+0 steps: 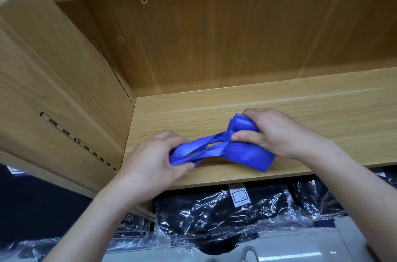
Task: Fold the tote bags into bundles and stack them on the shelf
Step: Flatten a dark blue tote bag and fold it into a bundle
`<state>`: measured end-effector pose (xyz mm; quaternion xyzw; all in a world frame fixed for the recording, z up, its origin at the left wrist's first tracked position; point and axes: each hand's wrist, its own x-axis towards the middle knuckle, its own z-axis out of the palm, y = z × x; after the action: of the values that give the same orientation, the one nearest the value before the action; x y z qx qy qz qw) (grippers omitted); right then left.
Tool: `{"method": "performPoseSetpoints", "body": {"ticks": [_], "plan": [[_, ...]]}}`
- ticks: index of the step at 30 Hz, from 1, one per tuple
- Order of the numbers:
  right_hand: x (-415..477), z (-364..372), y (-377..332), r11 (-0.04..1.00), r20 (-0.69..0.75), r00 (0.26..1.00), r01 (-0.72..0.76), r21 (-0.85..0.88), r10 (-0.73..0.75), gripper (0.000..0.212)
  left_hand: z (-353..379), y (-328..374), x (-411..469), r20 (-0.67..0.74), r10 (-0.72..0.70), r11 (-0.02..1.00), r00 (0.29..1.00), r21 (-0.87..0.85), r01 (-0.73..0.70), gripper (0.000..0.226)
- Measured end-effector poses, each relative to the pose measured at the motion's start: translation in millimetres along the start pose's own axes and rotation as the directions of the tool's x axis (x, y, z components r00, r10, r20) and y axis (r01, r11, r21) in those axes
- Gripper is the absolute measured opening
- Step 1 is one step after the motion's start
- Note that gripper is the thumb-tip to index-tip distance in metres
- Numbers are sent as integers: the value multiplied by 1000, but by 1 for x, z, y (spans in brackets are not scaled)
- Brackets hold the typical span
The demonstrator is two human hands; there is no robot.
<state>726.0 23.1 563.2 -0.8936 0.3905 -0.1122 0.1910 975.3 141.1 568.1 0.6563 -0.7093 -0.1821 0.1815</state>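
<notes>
Risks first, our read:
- The folded tote bag (251,155) could spring open. The fabric looks thin and slick, the layers at the far end are fanned, and only the right hand (277,133) pins them. If that grip eases before the straps (204,148) are wrapped or tucked, we redo the fold.
- The straps run as two loose bands with a gap between them. An uneven pull lets one slip, and the wrap ends up lopsided.
- The bag lies on the shelf (214,107) near the front edge, its near corner close to the lip. A hard tug leftward could drag it off onto the plastic-wrapped black packs (214,208) below.

Fingers:
- Left hand (154,163): tightly curled, with the left fingers (169,136) over the top of the strap ends and the thumb closing from the near side. The straps are bunched in the fist.
- Right hand: right fingers (254,112) curled over the far end of the fold. The thumb presses down where the straps meet the bag body.
- Both hands are closed on fabric, no slack showing. We can't tell how many layers sit inside the right palm.

The bag lies between the hands, right of centre on the shelf board.
</notes>
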Motion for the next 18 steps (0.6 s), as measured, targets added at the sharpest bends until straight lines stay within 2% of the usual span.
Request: {"method": "performPoseSetpoints", "body": {"ticks": [3,6,8,9,12,15,18], "plan": [[-1,1,1,1000,82,997,8,-20,-6,48,-12,-6,-5,-18,-53,965,998,-258,46,23],[2,4,1,999,102,993,53,-12,-52,65,-24,1,-5,-6,-54,845,999,-533,42,20],[4,2,-1,997,94,992,77,31,-80,76,-27,4,-5,43,-89,695,995,-713,92,27],[4,0,-1,995,93,992,83,54,-88,75,-26,3,-4,56,-112,615,992,-781,113,31],[3,-4,1,990,69,993,83,118,-92,55,-25,-6,-3,54,-180,367,982,-923,118,42],[-4,0,2,969,28,994,99,226,-108,44,-28,-10,-3,41,-140,168,989,-984,65,52],[-10,4,1,922,107,993,0,387,-45,38,-32,-3,-5,-33,-87,12,996,-999,-32,70]]}}
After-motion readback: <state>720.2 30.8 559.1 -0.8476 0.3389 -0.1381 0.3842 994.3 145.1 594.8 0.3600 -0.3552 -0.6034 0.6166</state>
